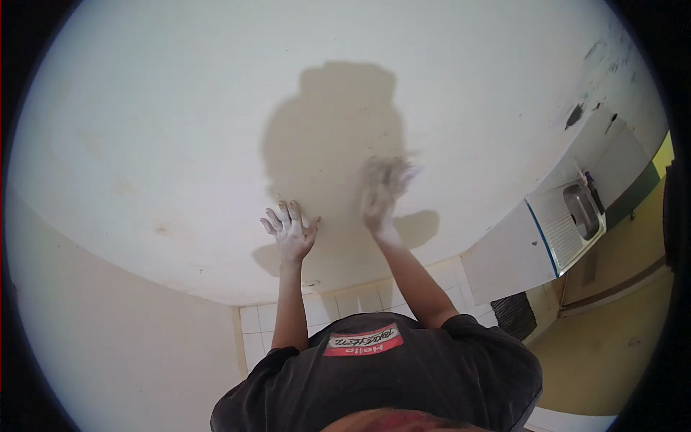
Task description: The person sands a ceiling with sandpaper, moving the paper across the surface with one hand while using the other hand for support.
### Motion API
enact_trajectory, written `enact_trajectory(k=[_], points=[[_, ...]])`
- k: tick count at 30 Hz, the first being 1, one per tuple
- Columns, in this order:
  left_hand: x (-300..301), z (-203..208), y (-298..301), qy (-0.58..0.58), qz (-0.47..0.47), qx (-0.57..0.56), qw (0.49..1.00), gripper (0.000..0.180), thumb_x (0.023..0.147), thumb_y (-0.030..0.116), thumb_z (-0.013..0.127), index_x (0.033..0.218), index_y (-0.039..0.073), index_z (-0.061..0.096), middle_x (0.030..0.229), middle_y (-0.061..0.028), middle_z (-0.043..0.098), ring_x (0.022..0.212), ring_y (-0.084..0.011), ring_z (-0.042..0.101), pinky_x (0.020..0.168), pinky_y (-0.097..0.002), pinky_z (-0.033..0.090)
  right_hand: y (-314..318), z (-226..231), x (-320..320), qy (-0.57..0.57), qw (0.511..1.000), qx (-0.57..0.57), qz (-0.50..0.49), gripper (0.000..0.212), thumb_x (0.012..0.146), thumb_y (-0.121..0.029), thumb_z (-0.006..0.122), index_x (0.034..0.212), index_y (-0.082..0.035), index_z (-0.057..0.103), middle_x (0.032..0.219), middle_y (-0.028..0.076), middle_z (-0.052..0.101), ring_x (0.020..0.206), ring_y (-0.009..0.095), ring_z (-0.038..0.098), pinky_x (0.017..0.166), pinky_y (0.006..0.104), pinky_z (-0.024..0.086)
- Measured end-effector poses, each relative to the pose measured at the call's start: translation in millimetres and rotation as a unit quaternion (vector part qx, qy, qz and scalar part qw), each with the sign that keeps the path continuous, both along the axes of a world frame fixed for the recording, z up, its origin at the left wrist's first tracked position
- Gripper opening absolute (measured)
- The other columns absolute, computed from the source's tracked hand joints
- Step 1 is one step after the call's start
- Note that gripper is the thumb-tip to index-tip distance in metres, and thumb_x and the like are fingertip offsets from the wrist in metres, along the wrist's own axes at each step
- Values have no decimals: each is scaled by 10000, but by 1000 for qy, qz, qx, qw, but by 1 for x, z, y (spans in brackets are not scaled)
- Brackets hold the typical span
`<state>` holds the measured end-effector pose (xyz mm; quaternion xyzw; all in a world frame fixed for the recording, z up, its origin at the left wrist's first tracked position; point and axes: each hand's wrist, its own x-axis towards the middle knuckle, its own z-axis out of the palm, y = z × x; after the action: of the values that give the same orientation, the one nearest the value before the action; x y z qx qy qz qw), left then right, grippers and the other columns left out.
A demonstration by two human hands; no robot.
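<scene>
Big off-white wall (173,108) straight ahead, filling most of the view, scuffed and stained in spots. Dark tee (288,381) across the bottom, then a chunky head shadow (331,129) up the middle of the wall. Off to the right, sink counter (507,252) with a steel basin (584,212) and a blue strip (541,234) along one edge; white tiles (255,320) down low. Right hand (381,194) up by the wall, whitish and pretty blurry, so can't tell if clenched, loose or gripping something. Left hand (291,234) a bit lower, also whitish, spread-fingered and released, either touching the wall or just off it, hard to say. Smallest: red-and-white name-tag print (362,340) on the tee, upside down, block letters plus black scrawl, partly readable.
</scene>
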<state>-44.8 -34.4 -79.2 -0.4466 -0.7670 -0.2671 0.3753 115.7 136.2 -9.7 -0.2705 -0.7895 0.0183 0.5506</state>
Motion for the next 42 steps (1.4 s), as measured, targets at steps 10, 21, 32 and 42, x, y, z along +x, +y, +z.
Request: enact_trajectory(k=[10, 21, 32, 42], points=[[-1, -1, -1, 2, -2, -4, 1000, 791, 868, 541, 621, 1433, 25, 421, 1580, -204, 203, 1467, -464, -61, 1131, -646, -37, 12, -99, 52, -131, 986, -42, -96, 517, 923, -188, 520, 1423, -69, 469, 1540, 300, 238, 1444, 501, 132, 1143, 633, 19], [-4, -4, -2, 28, 1, -5, 1000, 894, 851, 518, 671, 1486, 3, 309, 1606, -217, 86, 1448, -507, -58, 1112, -685, -6, -33, -50, 5, -88, 993, -36, 74, 555, 929, -184, 515, 1451, -26, 414, 1570, 287, 177, 1458, 485, 96, 1139, 636, 4], [-6, -13, 1, 17, 18, 12, 1000, 802, 841, 567, 661, 1422, 55, 451, 1601, -166, 176, 1464, -473, -41, 1126, -664, 2, 3, 2, 21, 60, 996, -67, -26, 622, 898, -108, 523, 1492, -40, 353, 1568, 322, 124, 1468, 484, 29, 1148, 611, -15], [-5, -6, 2, 34, 6, -11, 999, 893, 854, 499, 675, 1480, -18, 303, 1599, -241, 87, 1433, -539, -59, 1102, -698, -8, -3, -111, 36, -206, 978, 11, 36, 438, 912, -326, 510, 1321, -194, 594, 1423, 251, 436, 1352, 505, 307, 1119, 689, 87]])
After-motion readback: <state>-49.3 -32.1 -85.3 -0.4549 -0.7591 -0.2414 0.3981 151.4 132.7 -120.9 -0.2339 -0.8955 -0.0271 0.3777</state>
